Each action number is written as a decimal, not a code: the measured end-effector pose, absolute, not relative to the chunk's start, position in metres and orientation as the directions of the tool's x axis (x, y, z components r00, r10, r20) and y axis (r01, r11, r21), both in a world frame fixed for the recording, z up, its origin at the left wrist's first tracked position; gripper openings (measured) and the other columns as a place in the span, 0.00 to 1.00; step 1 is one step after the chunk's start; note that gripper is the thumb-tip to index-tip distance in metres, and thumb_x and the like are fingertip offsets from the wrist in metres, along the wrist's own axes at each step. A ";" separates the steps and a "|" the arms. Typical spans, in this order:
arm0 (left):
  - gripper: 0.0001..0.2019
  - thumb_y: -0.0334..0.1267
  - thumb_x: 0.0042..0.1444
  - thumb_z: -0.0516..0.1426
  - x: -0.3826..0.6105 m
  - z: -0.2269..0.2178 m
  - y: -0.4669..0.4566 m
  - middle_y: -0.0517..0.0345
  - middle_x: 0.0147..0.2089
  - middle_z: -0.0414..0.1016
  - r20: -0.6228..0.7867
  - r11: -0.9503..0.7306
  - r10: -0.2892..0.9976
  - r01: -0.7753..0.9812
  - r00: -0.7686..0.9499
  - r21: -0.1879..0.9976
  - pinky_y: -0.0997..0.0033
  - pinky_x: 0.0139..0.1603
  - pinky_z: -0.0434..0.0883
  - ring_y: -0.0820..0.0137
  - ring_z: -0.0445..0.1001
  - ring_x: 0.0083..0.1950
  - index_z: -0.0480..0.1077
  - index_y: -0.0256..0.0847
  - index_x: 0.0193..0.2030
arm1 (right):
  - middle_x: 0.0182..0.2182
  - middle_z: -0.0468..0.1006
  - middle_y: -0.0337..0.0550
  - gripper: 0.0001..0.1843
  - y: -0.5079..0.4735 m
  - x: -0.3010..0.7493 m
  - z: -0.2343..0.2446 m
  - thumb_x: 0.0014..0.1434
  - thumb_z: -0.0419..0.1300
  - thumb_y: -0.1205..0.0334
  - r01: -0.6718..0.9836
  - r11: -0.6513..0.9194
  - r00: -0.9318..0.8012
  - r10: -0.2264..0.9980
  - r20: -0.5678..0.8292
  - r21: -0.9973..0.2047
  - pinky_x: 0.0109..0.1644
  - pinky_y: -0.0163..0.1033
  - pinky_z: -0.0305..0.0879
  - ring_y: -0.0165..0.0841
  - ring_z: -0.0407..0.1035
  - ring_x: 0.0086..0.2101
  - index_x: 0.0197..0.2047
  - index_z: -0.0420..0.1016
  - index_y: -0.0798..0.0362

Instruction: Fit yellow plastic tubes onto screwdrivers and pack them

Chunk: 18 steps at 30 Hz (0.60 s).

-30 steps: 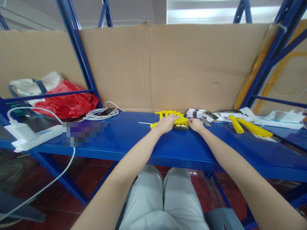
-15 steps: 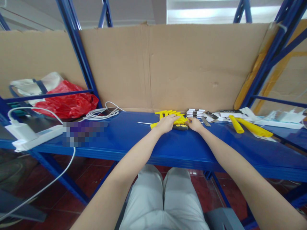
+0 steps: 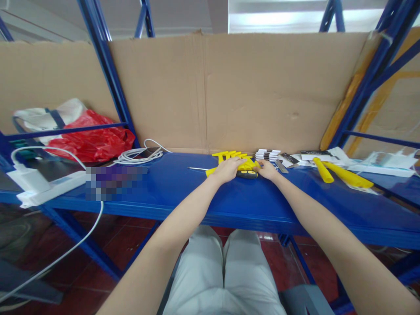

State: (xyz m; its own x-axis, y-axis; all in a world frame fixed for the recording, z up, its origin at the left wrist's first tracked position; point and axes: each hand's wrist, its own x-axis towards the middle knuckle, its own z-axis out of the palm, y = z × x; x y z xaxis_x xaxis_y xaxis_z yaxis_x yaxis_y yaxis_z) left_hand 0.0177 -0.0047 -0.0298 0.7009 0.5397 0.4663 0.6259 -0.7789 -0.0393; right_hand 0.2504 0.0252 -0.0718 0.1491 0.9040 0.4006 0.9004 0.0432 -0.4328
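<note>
Two bare hands meet over a cluster of yellow pieces (image 3: 226, 155) on a blue shelf (image 3: 183, 188), right of centre in the frame, as I follow from a distance through the head camera. The left hand (image 3: 229, 169) lies palm down across the pieces, its fingers extended; whether they grip, I cannot tell. The right hand (image 3: 268, 169) is curled at the cluster's right end; its fingertips are partly hidden, and I cannot tell what, if anything, they pinch. A black-and-yellow handle (image 3: 247, 174) lies just in front of the cluster, between the hands. A thin metal shaft (image 3: 197, 168) shows left of the left wrist; I cannot see what it joins.

In my judgement the left hand is steadying while the right does the finer work. I would have the left press evenly, since the pile looks loose enough to slide, and the right make small movements from the fingers. I would also guide the right hand clear of the flat metal piece (image 3: 281, 166) just beyond it, and of the stacked black-and-white packets (image 3: 267, 155) against the cardboard (image 3: 262, 96).
</note>
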 end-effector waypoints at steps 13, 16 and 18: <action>0.26 0.24 0.61 0.48 0.015 -0.029 -0.006 0.48 0.65 0.70 0.489 -0.696 0.616 0.718 0.618 -0.029 0.60 0.65 0.66 0.65 0.68 0.66 0.65 0.41 0.65 | 0.51 0.78 0.54 0.24 -0.020 0.217 -0.030 0.62 0.56 0.56 0.864 0.503 -0.412 0.691 0.594 0.014 0.57 0.50 0.62 0.46 0.71 0.51 0.58 0.73 0.56; 0.27 0.24 0.61 0.47 0.015 -0.029 -0.006 0.49 0.65 0.70 0.492 -0.687 0.629 0.727 0.602 -0.012 0.60 0.65 0.66 0.64 0.68 0.66 0.64 0.41 0.66 | 0.46 0.81 0.52 0.20 -0.027 0.205 -0.025 0.65 0.53 0.55 0.867 0.498 -0.421 0.724 0.546 0.008 0.57 0.46 0.61 0.43 0.73 0.49 0.53 0.78 0.53; 0.28 0.24 0.61 0.47 0.016 -0.029 -0.006 0.49 0.66 0.68 0.497 -0.686 0.629 0.727 0.598 -0.007 0.61 0.65 0.66 0.65 0.67 0.66 0.62 0.41 0.67 | 0.45 0.81 0.52 0.19 -0.029 0.201 -0.024 0.66 0.52 0.56 0.884 0.467 -0.385 0.739 0.553 -0.009 0.56 0.46 0.61 0.43 0.73 0.48 0.52 0.79 0.53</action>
